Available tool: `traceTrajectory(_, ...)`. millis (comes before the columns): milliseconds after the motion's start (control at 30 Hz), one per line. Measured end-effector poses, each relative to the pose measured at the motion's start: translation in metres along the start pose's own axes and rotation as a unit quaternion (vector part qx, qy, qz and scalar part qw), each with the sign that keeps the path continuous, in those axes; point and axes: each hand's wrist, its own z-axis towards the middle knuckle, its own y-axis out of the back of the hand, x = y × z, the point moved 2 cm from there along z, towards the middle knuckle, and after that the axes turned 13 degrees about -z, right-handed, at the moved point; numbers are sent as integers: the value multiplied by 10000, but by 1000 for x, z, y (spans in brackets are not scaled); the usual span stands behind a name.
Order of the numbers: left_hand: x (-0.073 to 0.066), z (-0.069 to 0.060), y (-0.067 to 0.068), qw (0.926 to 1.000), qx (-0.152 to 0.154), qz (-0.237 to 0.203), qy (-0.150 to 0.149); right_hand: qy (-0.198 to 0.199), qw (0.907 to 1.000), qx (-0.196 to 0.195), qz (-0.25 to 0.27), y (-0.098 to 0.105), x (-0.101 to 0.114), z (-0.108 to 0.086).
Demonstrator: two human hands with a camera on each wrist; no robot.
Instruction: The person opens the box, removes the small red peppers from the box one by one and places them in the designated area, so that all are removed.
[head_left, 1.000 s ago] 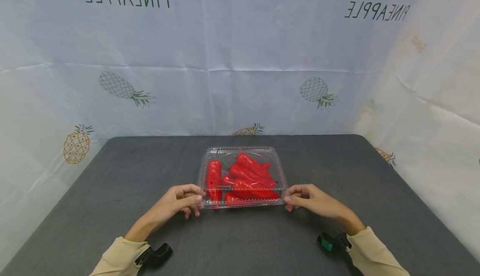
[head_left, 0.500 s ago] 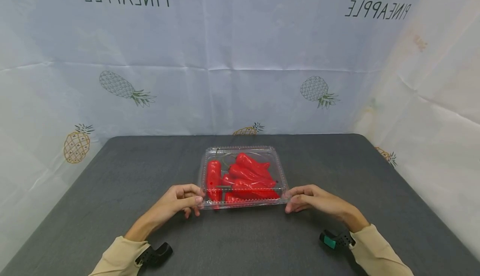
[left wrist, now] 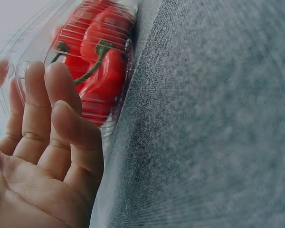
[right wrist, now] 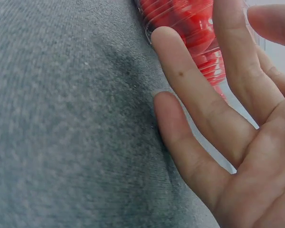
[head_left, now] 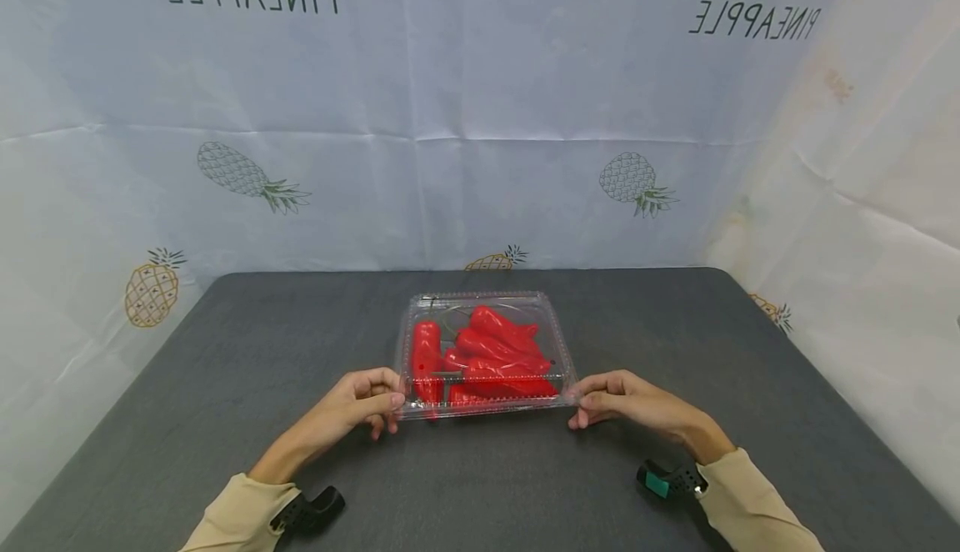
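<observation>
A clear plastic clamshell box (head_left: 487, 409) lies in the middle of the table, its lid down over several red peppers (head_left: 504, 350). My left hand (head_left: 352, 403) pinches the box's near left corner between thumb and fingertips. At the near right corner, my right hand (head_left: 633, 406) holds the rim between thumb and forefinger. The left wrist view shows green stems on the peppers (left wrist: 107, 78) behind the ridged plastic wall, with the lower fingers below the rim. In the right wrist view, the lower fingers (right wrist: 199, 90) hang free beside the box; the exact grip there is partly out of frame.
The dark grey table (head_left: 480, 485) spreads around the box on all sides. Behind it hangs a pale cloth (head_left: 480, 202) printed with pineapples, which also covers both sides. Black straps (head_left: 307, 510) circle both wrists over beige sleeves.
My right hand slid slightly outward along the corner, its fingers shifting on the rim, then came slightly back. The box and my left hand have hardly moved.
</observation>
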Motion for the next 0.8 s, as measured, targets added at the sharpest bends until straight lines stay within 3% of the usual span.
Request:
traceTrajectory(467,1,0,-1,9996,168,-170,-120,144,9984,117,535,-1,-4,3)
traceTrajectory(800,3,0,-1,9996,103,-218,-164,317,9967,117,736,0,-6,2)
